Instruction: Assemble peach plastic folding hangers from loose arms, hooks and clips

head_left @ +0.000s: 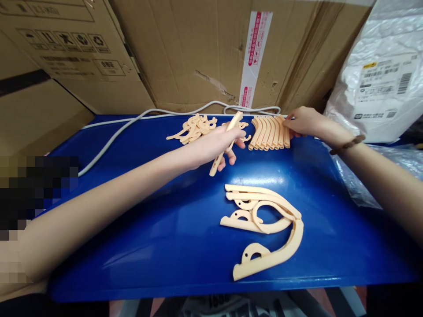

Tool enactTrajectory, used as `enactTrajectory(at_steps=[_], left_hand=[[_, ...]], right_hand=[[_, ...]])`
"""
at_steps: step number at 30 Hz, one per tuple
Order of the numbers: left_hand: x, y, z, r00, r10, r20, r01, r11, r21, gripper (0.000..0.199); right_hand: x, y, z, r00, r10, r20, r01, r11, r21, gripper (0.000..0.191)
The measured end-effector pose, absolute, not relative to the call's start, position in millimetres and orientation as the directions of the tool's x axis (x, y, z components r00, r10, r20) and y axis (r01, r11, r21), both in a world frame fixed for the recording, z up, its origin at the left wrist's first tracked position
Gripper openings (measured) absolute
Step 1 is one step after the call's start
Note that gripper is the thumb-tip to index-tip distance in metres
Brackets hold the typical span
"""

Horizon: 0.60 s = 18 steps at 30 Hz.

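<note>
My left hand is closed around a beige plastic hanger arm, which slants across the palm with both ends sticking out. Beneath and behind that hand lies a loose heap of small beige hooked pieces, partly covered by it. At the right end of a neat row of curved hanger arms, my right hand has its fingertips closed on the last arm. Nearer the front edge lie folding clothes hangers, partly overlapping, their arms hinged and bent.
A white cable runs along the back of the blue table. Large cardboard boxes stand behind it. At the right are a white wrapped parcel with a label and clear plastic film.
</note>
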State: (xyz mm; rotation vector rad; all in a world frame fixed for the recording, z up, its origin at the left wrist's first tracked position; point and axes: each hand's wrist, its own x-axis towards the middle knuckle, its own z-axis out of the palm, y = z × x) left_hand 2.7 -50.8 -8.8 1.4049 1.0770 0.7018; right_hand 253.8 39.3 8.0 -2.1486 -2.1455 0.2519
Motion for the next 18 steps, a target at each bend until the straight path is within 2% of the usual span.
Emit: enactTrajectory(at_steps=[6, 9, 11, 12, 13, 14, 16, 18], left_hand=[[4, -49, -8, 0.437, 0.885, -0.162, 0.19, 0.085, 0.978, 0.029], [7, -47, -10, 0.38, 0.907, -0.184, 0.16, 0.131, 0.978, 0.037], [8, -47, -9, 0.313, 0.933, -0.177, 0.154, 0.134, 0.979, 0.042], [8, -47, -8, 0.281, 0.95, -0.139, 0.159, 0.096, 0.983, 0.044], [7, -47, -7, 0.255, 0.963, -0.082, 0.172, 0.038, 0.984, 0.047], [6, -47, -5, 0.234, 0.972, -0.017, 0.192, -0.029, 0.981, 0.048], [3, -49, 1, 0.2, 0.975, 0.092, 0.234, -0.139, 0.962, 0.047], [0, -50, 7, 0.201, 0.97, 0.136, 0.263, -0.188, 0.946, 0.046]], right_hand=[[256, 42, 9, 0.002, 0.995, -0.104, 0.995, -0.012, -0.096, 0.024], [252, 36, 12, 0.002, 1.0, 0.007, 0.999, -0.002, -0.032, 0.026], [243, 26, 16, -0.043, 0.994, 0.105, 0.997, 0.049, -0.056, 0.035], [236, 19, 18, -0.106, 0.987, 0.121, 0.985, 0.12, -0.12, 0.035], [228, 10, 21, -0.212, 0.974, 0.082, 0.942, 0.226, -0.248, 0.034], [219, -1, 24, -0.329, 0.944, -0.025, 0.859, 0.288, -0.424, 0.035], [199, -27, 31, -0.55, 0.811, -0.2, 0.661, 0.276, -0.698, 0.032], [182, -51, 35, -0.67, 0.714, -0.205, 0.501, 0.23, -0.835, 0.023]])
